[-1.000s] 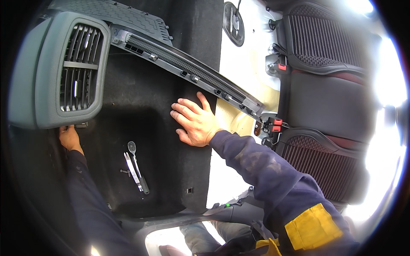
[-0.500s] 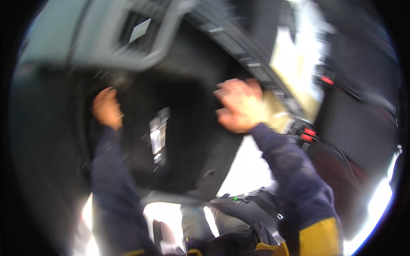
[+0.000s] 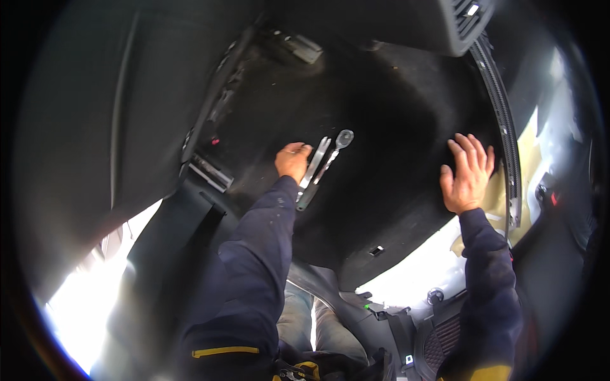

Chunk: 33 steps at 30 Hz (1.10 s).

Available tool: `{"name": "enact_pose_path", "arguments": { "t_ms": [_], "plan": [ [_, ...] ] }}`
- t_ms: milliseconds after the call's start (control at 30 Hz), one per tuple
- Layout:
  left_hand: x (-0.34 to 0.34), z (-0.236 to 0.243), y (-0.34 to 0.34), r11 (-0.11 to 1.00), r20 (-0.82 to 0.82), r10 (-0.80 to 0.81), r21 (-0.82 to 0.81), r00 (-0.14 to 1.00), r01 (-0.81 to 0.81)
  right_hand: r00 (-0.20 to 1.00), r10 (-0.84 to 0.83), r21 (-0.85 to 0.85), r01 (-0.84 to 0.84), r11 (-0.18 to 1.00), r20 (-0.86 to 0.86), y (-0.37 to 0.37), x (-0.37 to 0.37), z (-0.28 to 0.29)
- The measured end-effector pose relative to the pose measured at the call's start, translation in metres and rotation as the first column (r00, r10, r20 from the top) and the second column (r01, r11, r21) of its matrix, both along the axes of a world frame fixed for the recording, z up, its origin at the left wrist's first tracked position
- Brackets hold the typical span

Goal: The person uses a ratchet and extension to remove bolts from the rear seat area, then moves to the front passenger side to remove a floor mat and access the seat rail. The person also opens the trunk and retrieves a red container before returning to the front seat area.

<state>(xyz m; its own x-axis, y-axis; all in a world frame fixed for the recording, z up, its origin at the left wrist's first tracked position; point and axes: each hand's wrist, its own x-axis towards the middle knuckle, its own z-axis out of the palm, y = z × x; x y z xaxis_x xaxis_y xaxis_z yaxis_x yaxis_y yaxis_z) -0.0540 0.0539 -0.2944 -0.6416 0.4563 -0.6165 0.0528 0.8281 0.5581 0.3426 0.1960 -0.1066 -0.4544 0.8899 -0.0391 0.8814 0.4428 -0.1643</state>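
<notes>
My left hand (image 3: 294, 162) is over the black carpeted surface (image 3: 387, 171), its fingers curled closed. Whatever it may hold is too small or hidden to name. Just to its right lie a ratchet wrench (image 3: 344, 139), its round head pointing away from me, and a flat, silvery metal bar (image 3: 317, 157) with a narrow far end. The two tools lie side by side at a slant. Farther right, my right hand (image 3: 469, 171) rests palm down with its fingers spread, near the right border of the carpeted surface, and holds nothing.
A ribbed dark trim strip (image 3: 502, 108) runs down the right, beside yellowish and white bodywork. A grey air vent (image 3: 467, 22) juts in at the upper right. Metal rail ends (image 3: 211, 173) show at the left. A dark seat belt (image 3: 401, 340) lies near my legs.
The view has swung, so the tools and the vent now appear farther right. My left hand has come right beside the tools. My right hand's fingers are now more spread.
</notes>
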Motion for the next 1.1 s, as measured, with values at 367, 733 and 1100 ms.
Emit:
{"name": "enact_pose_path", "arguments": {
  "t_ms": [367,733,1100],
  "plan": [
    [-0.128,0.053,-0.058,0.934,0.150,0.283,0.184,0.947,-0.308,0.999,0.038,0.073,-0.041,0.997,0.038,-0.005,0.008,-0.014],
    [-0.235,0.120,-0.122,0.914,-0.685,-0.342,-0.403,0.643,0.056,0.999,0.020,0.081,-0.024,0.996,0.048,-0.007,0.008,-0.015],
    [-0.245,0.108,-0.138,0.847,-0.683,-0.524,-0.480,0.508,0.228,0.998,0.037,0.095,-0.041,0.995,0.046,-0.006,0.010,-0.017]
  ]
}}
